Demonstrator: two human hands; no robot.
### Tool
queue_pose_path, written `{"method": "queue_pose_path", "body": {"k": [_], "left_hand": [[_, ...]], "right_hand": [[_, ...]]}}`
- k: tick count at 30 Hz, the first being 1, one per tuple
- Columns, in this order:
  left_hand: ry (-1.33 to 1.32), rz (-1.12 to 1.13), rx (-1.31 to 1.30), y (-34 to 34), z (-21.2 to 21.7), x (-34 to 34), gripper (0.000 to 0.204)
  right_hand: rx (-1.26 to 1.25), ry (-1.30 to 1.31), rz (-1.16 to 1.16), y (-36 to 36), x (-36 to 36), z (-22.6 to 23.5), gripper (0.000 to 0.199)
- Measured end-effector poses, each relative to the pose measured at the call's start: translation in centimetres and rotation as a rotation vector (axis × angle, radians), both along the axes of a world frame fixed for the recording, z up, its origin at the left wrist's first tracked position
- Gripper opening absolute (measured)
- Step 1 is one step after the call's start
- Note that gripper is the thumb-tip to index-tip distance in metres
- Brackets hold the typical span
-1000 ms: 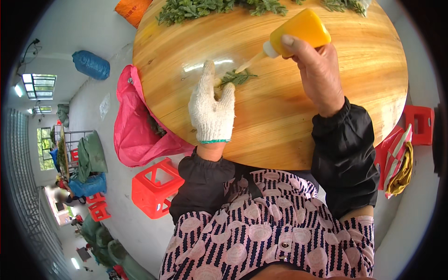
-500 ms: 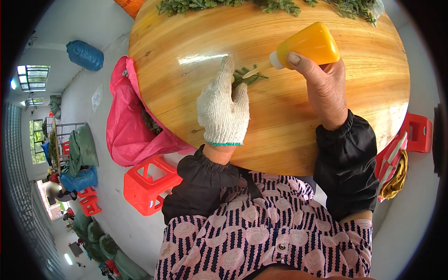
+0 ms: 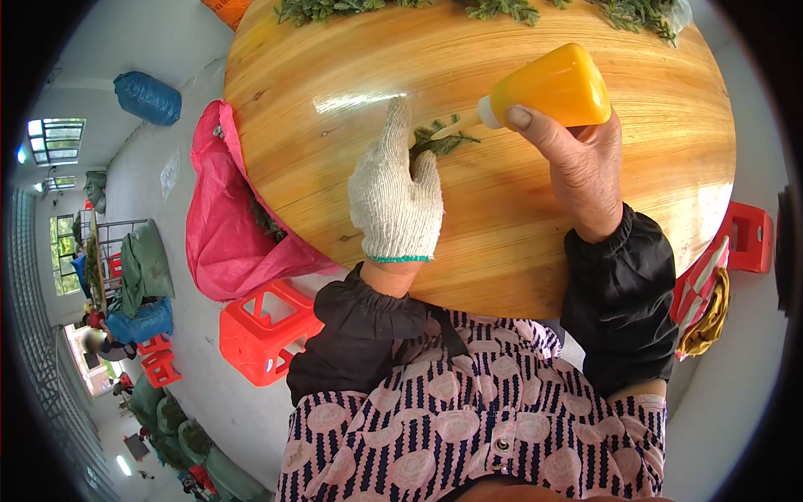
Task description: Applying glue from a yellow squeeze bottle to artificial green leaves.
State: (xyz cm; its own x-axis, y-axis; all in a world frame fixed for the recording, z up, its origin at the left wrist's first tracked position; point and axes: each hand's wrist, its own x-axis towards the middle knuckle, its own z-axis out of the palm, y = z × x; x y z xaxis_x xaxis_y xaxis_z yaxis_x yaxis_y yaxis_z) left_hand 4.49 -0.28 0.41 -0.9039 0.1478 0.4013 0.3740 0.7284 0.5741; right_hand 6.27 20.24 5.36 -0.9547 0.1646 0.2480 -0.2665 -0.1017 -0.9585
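My left hand [image 3: 397,192], in a white knitted glove with a green cuff edge, pinches a small green conifer sprig [image 3: 456,142] just above the wooden table. Its index finger stretches forward past the sprig. Bare, my right hand [image 3: 585,171] grips a yellow squeeze bottle [image 3: 559,86] with a white collar, tilted on its side. The bottle's long pale nozzle [image 3: 454,130] points left and overlaps the sprig's stem end; whether it touches cannot be made out.
More green branches [image 3: 493,10] lie along the far edge of the round wooden table [image 3: 493,217]. A pink sack [image 3: 219,238] hangs at its left side, beside a red stool [image 3: 263,330]. Another red stool [image 3: 750,237] stands at right. A person [image 3: 113,347] is far left.
The bottle has shifted slightly left and down, its nozzle still at the sprig. My left hand has moved slightly left, with the sprig in its fingers.
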Motion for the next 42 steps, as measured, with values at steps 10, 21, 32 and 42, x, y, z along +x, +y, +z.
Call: {"method": "queue_pose_path", "body": {"k": [10,21,32,42], "left_hand": [[0.071,-0.039,0.024,0.3,0.5,-0.3,0.063],[0.213,-0.096,-0.079,0.9,0.1,-1.2,0.062],[0.109,-0.06,-0.103,0.9,0.3,-0.9,0.057],[0.108,-0.06,-0.09,1.0,0.2,-0.8,0.056]], "right_hand": [[-0.017,-0.014,-0.003,-0.4,-0.1,-0.1,0.035],[0.058,0.075,-0.029,0.0,0.3,0.0,0.043],[0.083,0.059,-0.121,0.7,0.3,0.3,0.036],[0.172,0.031,-0.176,1.9,0.3,0.4,0.033]]}}
